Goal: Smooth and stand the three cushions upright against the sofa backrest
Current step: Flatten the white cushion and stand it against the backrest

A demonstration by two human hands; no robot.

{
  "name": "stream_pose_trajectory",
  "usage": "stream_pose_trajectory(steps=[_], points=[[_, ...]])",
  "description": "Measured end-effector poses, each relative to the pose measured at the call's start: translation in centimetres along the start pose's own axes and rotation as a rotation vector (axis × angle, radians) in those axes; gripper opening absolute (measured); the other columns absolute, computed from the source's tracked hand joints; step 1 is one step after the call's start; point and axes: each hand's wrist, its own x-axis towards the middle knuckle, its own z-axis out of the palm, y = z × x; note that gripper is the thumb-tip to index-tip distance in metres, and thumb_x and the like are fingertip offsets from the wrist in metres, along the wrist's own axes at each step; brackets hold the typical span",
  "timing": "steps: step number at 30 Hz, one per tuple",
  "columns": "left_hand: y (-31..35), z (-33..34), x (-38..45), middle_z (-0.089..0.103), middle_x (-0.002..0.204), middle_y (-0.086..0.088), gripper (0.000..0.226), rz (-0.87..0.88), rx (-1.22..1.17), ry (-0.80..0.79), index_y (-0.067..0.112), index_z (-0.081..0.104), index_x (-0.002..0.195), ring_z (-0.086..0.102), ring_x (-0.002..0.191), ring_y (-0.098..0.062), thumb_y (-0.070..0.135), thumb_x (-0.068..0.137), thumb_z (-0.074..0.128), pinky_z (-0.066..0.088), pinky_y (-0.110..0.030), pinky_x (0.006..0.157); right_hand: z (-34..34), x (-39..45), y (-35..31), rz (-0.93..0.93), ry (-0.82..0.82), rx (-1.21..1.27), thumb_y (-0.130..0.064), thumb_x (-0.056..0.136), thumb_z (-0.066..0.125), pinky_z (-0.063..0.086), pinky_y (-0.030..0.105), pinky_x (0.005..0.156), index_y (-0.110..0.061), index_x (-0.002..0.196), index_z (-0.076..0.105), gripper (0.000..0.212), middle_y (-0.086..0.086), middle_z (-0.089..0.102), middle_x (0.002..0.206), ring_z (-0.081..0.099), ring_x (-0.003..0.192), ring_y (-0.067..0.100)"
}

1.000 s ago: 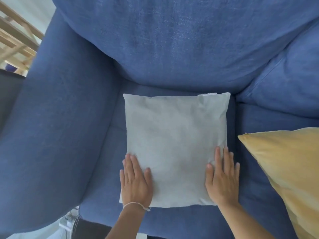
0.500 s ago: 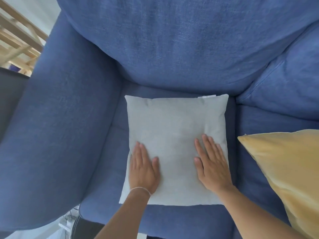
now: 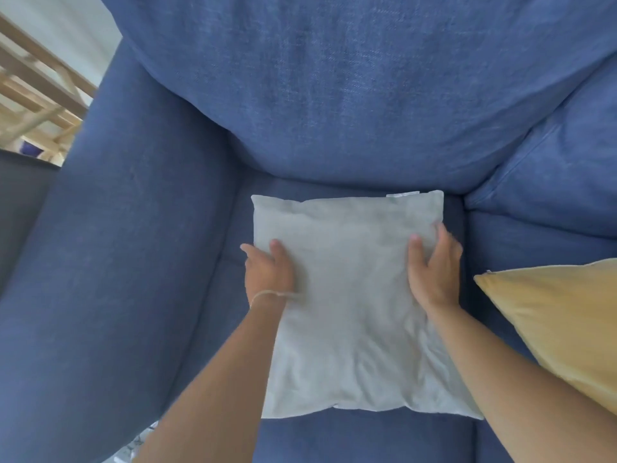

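A person's left hand [image 3: 267, 275] and right hand [image 3: 434, 272] clamp the two side edges of a grey cushion [image 3: 350, 312] lying flat on the seat [image 3: 367, 439] of a blue sofa, its far edge close under the backrest [image 3: 350, 95]. Each thumb presses on top while the fingers curl round the sides, out of sight. The creased, dimpled cover suggests a light, soft filling that will sag and fold if lifted by one corner; the mid-side hold on both edges looks the surest way to tip it upright. The woven sofa fabric appears rough enough to keep the cushion's bottom edge from sliding. A yellow cushion [image 3: 561, 329] lies at an angle on the next seat, just beside the right forearm; no third cushion is in view. Beyond the padded sofa arm [image 3: 110, 262], pale wooden slats [image 3: 36, 95] stand against a light wall.
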Motion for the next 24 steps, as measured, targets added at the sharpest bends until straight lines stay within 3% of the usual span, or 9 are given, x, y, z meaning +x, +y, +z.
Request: stream_pose_trajectory(steps=[3,6,9,13,15,18,20,22,24], points=[[2.1,-0.5,1.4,0.057,0.133,-0.018,0.064,-0.141,-0.048,0.0,0.0,0.041,0.138,0.055,0.117,-0.037,0.051,0.1,0.034,0.041,-0.04,0.088,-0.3,2.3,-1.6,0.259,-0.023,0.252,-0.058,0.091,0.058,0.043,0.033,0.099,-0.021,0.152,0.041,0.072,0.003,0.055,0.146,0.056,0.128,0.027],[4.0,-1.7,0.3,0.062,0.114,-0.01,0.051,-0.009,-0.115,0.054,0.005,0.053,0.119,0.057,0.097,-0.032,0.049,0.098,0.038,0.042,-0.039,0.079,-2.0,2.6,-3.2,0.215,0.029,0.372,-0.055,0.083,0.064,0.054,0.037,0.094,-0.021,0.129,0.063,0.058,-0.001,0.07,0.124,0.067,0.111,0.023],[6.3,-3.1,-1.0,0.064,0.104,0.001,0.042,0.169,-0.287,0.12,0.011,0.056,0.114,0.06,0.095,-0.026,0.047,0.098,0.041,0.045,-0.038,0.078,-4.7,2.2,-5.5,0.051,0.13,0.502,-0.036,0.094,0.065,0.051,0.028,0.076,-0.022,0.111,0.069,0.023,-0.007,0.074,0.105,0.068,0.093,0.008],[10.3,-4.8,-1.5,0.065,0.105,0.007,0.029,0.379,-0.539,0.12,0.019,0.058,0.117,0.062,0.095,-0.012,0.039,0.101,0.044,0.049,-0.03,0.078,-8.1,2.9,-8.4,-0.124,0.198,0.724,-0.021,0.096,0.06,0.053,0.028,0.088,-0.022,0.118,0.067,0.023,-0.006,0.074,0.116,0.068,0.103,0.009],[12.2,-5.1,-0.6,0.065,0.105,0.007,0.023,0.431,-0.58,0.089,0.021,0.058,0.115,0.061,0.094,-0.011,0.034,0.102,0.044,0.049,-0.027,0.078,-8.8,4.2,-9.5,-0.137,0.189,0.767,-0.015,0.093,0.057,0.052,0.03,0.086,-0.023,0.108,0.067,0.02,-0.006,0.073,0.109,0.067,0.098,0.01],[14.7,-5.6,1.6,0.063,0.105,0.007,0.022,0.422,-0.596,0.012,0.022,0.06,0.11,0.06,0.095,-0.013,0.033,0.099,0.045,0.048,-0.03,0.084,-9.7,6.6,-10.9,-0.099,0.209,0.796,-0.026,0.089,0.056,0.047,0.032,0.084,-0.03,0.092,0.067,0.012,-0.012,0.069,0.093,0.061,0.09,0.009],[16.0,-6.3,3.1,0.062,0.1,0.009,0.033,0.45,-0.572,0.012,0.016,0.063,0.109,0.058,0.09,-0.011,0.04,0.098,0.044,0.046,-0.028,0.081,-10.3,8.2,-12.0,-0.11,0.244,0.808,-0.042,0.09,0.056,0.048,0.031,0.086,-0.033,0.09,0.067,0.014,-0.012,0.068,0.097,0.06,0.094,0.008],[17.4,-7.0,4.0,0.056,0.084,0.01,0.035,0.504,-0.537,0.038,0.015,0.061,0.09,0.051,0.074,-0.006,0.044,0.099,0.044,0.042,-0.021,0.07,-11.0,9.4,-13.2,-0.117,0.317,0.788,-0.046,0.093,0.057,0.05,0.026,0.089,-0.032,0.097,0.069,0.019,-0.014,0.068,0.101,0.062,0.096,0.005],[18.6,-7.5,4.7,0.042,0.069,0.009,0.039,0.529,-0.525,0.073,0.014,0.048,0.069,0.038,0.058,-0.003,0.037,0.1,0.048,0.035,-0.02,0.058,-11.5,10.2,-14.2,-0.136,0.364,0.76,-0.034,0.095,0.058,0.052,0.024,0.088,-0.026,0.098,0.072,0.017,-0.016,0.069,0.096,0.062,0.091,0.002]])
